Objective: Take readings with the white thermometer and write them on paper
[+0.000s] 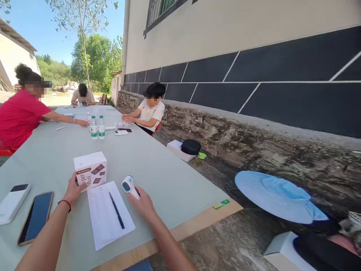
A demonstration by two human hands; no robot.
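White plastic shows above your right hand (145, 206), which is wrapped round the handle of a thermometer (128, 183), to the right of the printed paper (98, 218). Your left hand (73, 188) holds the lower left of a box (91, 165), thumb on its front, at the paper's far edge on the table (166, 180). A black pen (116, 210) lies on the paper; a phone (36, 217) lies left of your left forearm.

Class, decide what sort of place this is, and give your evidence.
Probably an outdoor yard beside a building: the long table stands alongside its outer wall, and leafy trees rise beyond.
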